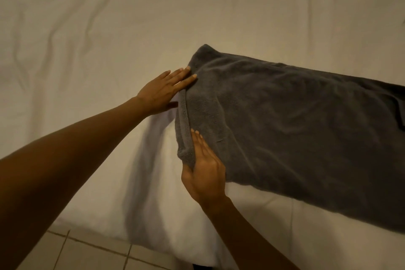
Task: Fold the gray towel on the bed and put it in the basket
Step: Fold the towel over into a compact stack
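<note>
At the near left corner of the view a strip of pale floor tiles (87,252) shows below the bed's near edge, and above it the bed (109,17) spreads away under a creased white sheet that fills the far and left sides. Reaching in from the left, a bare forearm crosses the sheet, and the left hand (163,92) lies flat with its fingers (186,76) stretched out and close together, palm down, their tips touching the far end of the towel's left edge; it presses rather than grips, with nothing closed inside it. Just right of that hand the gray towel (295,133) lies on the bed as a long doubled band, its left short edge showing a thick rolled fold, its length running off toward the right edge of the bed and out of view. A small dark tab sits on it by the right border, too unclear to name. Toward the near edge of the bed the right hand (205,171) comes up from below, also open and flat, fingers straight and together, resting on the near left corner of the towel, with the thumb lying along the outer side of the fold; whether it pinches the cloth there cannot be told. The two hands are apart, both on the towel's left edge.
</note>
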The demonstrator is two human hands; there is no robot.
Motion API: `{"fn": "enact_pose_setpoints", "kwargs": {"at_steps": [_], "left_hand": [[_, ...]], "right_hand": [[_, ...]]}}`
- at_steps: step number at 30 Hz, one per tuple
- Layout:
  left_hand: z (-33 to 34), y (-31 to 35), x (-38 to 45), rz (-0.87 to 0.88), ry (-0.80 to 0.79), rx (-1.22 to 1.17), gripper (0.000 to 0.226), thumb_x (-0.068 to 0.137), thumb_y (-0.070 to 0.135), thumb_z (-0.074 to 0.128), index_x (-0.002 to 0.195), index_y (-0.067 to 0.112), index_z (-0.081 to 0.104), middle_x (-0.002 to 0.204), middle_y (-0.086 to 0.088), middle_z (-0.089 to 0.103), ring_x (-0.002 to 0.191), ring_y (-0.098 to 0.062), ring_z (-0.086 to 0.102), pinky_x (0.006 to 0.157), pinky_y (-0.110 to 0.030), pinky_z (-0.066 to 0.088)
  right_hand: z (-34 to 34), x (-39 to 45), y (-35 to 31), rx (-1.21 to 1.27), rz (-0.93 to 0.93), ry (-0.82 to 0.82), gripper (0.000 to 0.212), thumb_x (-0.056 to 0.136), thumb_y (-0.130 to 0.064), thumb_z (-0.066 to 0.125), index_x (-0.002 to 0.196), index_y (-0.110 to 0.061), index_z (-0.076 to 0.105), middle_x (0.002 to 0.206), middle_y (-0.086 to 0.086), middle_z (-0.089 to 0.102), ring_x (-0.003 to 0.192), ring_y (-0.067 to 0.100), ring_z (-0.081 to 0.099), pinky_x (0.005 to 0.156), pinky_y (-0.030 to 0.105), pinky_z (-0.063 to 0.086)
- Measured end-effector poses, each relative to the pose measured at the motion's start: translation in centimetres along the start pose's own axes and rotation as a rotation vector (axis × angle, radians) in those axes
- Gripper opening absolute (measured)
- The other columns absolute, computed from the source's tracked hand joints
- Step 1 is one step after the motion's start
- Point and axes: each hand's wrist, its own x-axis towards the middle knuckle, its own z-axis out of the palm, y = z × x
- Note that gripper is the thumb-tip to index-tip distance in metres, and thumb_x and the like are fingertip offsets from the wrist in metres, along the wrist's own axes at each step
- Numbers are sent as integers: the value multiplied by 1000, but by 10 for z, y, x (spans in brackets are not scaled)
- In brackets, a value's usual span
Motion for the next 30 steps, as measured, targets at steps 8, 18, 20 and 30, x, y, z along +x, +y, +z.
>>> {"fn": "enact_pose_setpoints", "kwargs": {"at_steps": [8, 18, 20, 30], "left_hand": [[-9, 18, 45, -3, -17, 4, 85, 84, 40, 62, 150, 22, 11, 158, -13, 8, 145, -28, 11, 117, -42, 13], [11, 27, 28, -20, -65, -72, 99, 80, 56, 59, 149, 18, -1, 159, -9, 3, 146, -23, 7, 115, -45, -5], [12, 26, 26, -8, -42, -83, 96, 81, 56, 58, 149, 20, 2, 158, -10, 7, 146, -24, 10, 115, -46, -2], [-31, 9, 51, 1, 93, 103, 68, 89, 43, 54, 147, 24, 23, 153, -17, 25, 141, -33, 27, 114, -55, 8]], "right_hand": [[-31, 7, -6, -89, -81, 182, 50, 98, -45, 23, 124, -9, 44, 120, 8, 62, 109, 14, 55, 98, 20, 35], [-43, 7, 2, -53, 13, 122, 62, 80, -38, 45, 135, -12, 38, 121, 7, 65, 106, 18, 64, 94, 26, 36], [-42, 5, 3, -66, -9, 114, 62, 79, -38, 45, 134, -11, 38, 120, 7, 65, 105, 18, 64, 94, 26, 36], [-52, 3, -4, -168, 96, 110, 67, 76, -39, 41, 138, -13, 36, 137, 9, 52, 125, 20, 49, 105, 39, 39]]}}
